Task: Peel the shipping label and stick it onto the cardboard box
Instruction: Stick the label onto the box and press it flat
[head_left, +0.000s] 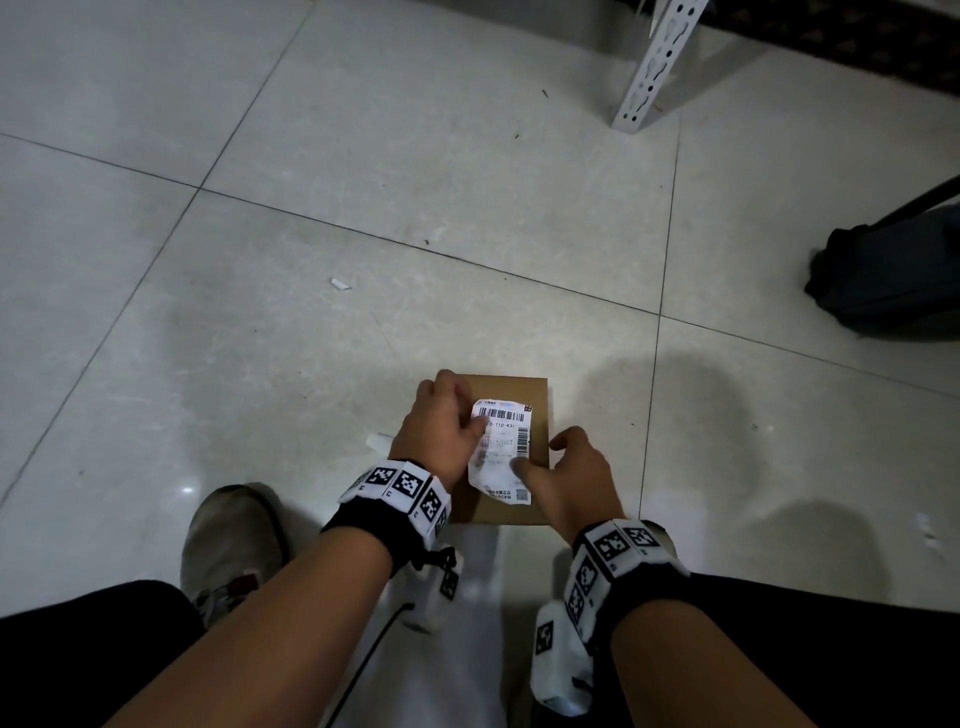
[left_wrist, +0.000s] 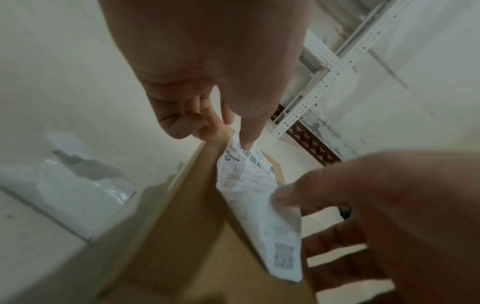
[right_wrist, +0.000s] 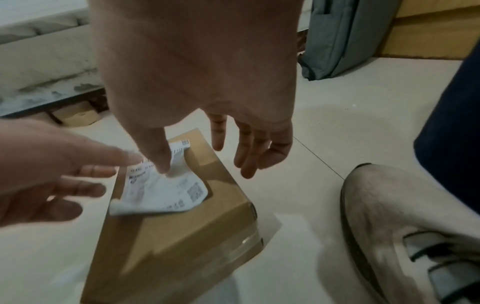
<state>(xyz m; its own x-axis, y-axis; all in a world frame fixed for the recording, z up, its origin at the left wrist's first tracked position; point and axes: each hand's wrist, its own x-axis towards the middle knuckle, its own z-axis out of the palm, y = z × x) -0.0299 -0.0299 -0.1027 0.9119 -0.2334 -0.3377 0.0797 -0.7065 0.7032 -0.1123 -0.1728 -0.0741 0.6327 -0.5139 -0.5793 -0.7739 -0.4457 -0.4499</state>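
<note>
Between both hands (head_left: 447, 431) (head_left: 574, 478), thumbs pressing, shipping label (head_left: 501, 449) lies on cardboard box (head_left: 537, 410).

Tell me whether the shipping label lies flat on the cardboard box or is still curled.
Partly curled. The shipping label sits on top of the cardboard box, but its near edge lifts and wrinkles off the cardboard; the far, barcode end looks pressed down.

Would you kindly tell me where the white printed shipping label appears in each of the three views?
Head: white printed shipping label, lower centre, on the brown cardboard box.
Left wrist: centre, running down to lower right.
Right wrist: left of centre, crumpled on the box top.
Shared landmark: the label's barcode end.
</note>
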